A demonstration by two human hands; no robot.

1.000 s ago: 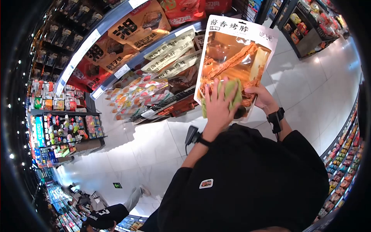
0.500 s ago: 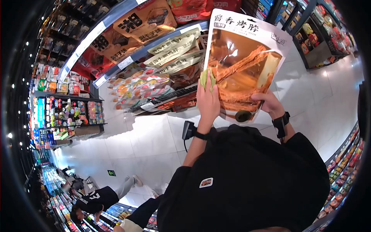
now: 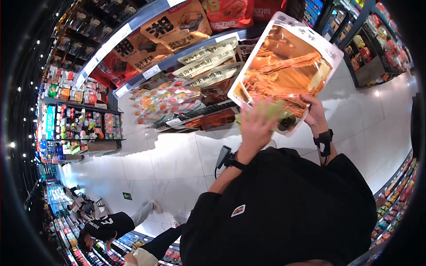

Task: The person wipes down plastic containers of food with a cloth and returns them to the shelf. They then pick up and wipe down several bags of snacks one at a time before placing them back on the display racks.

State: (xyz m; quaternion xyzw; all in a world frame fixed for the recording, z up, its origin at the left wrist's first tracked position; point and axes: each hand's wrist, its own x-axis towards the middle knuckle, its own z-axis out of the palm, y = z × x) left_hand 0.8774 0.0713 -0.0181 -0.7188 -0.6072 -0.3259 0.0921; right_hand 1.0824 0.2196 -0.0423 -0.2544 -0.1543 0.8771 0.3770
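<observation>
Your right hand (image 3: 314,113) grips a snack pouch (image 3: 288,66); open left hand (image 3: 256,127) presses green cloth (image 3: 271,109). Shelves (image 3: 113,42) eleven o'clock, white tiles (image 3: 177,164).

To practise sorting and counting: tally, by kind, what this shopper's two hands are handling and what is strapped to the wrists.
Large white-edged plastic snack pouch, gripped by right hand: 1
Green cloth, under left hand: 1
Black wrist straps: 2
Total: 4
</observation>
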